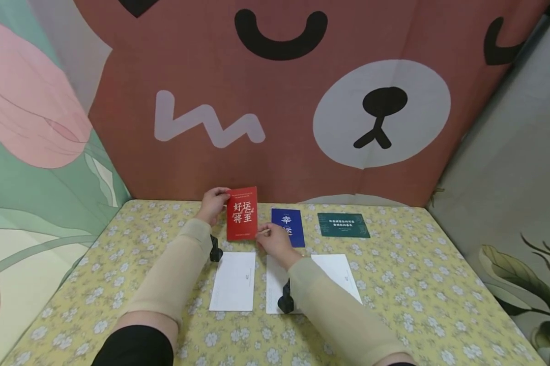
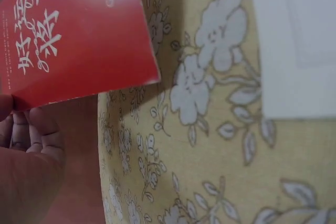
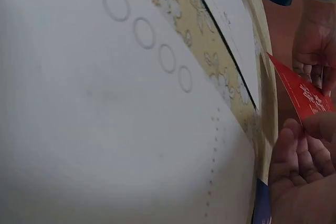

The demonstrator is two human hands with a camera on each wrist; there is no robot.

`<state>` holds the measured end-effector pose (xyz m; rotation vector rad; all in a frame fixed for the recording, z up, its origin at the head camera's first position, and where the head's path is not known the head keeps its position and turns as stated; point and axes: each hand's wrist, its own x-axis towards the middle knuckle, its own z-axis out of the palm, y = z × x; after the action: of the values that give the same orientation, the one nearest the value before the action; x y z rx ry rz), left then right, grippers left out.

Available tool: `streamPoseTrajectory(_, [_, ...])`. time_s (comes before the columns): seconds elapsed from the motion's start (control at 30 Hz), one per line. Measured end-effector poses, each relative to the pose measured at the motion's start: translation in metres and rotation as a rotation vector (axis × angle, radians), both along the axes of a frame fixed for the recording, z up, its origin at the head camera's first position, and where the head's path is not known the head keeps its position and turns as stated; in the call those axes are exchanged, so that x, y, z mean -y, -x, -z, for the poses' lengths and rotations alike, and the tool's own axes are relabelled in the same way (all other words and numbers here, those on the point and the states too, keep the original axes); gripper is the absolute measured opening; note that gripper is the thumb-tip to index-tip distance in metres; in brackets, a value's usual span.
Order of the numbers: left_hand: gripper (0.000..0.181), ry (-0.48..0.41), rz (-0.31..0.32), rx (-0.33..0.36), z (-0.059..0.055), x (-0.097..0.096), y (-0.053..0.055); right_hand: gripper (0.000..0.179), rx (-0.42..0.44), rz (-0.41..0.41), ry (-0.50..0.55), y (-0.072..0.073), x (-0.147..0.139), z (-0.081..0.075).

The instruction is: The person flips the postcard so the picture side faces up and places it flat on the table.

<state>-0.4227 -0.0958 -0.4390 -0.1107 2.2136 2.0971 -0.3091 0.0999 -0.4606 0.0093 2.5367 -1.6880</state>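
Note:
A red card (image 1: 242,216) with white lettering is held raised off the table in front of me. My left hand (image 1: 212,206) pinches its left edge near the top. In the left wrist view, the thumb lies over the edge of the red card (image 2: 79,45). My right hand (image 1: 276,243) pinches the lower right corner, which the right wrist view shows between thumb and fingers (image 3: 289,142). Behind the right hand lies a blue card (image 1: 294,219), partly covered by it. A dark green card (image 1: 343,225) lies flat to its right.
Nearer me lie white cards: one on the left (image 1: 232,282), a middle one (image 1: 275,287) and a right one (image 1: 336,269), the last two partly under my right arm. The table has a yellow flowered cloth (image 1: 412,300). A brown printed backdrop (image 1: 293,168) rises behind it.

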Motion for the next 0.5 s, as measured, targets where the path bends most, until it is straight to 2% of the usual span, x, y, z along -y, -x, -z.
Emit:
streamPoseTrajectory(0.17, [0.041,0.025,-0.005,0.004,0.001,-0.001,0.001,0.031,-0.028,0.051,-0.067,0.003,0.005,0.004])
streamPoseTrajectory(0.23, [0.045,0.070,0.003,-0.004,0.002,-0.002,0.001,0.038,-0.046,0.055,-0.073,0.003,0.006,0.005])
streamPoseTrajectory(0.37, [0.051,0.315,0.052,-0.038,0.004,-0.005,0.002,0.042,-0.065,0.052,-0.094,0.003,0.009,0.007])
streamPoseTrajectory(0.43, [0.053,0.439,0.083,-0.044,0.005,-0.006,0.003,0.038,-0.066,0.047,-0.109,0.004,0.010,0.008])
streamPoseTrajectory(0.5, [0.055,0.523,0.108,-0.039,0.006,-0.007,0.003,0.033,-0.057,0.040,-0.119,0.004,0.011,0.009])
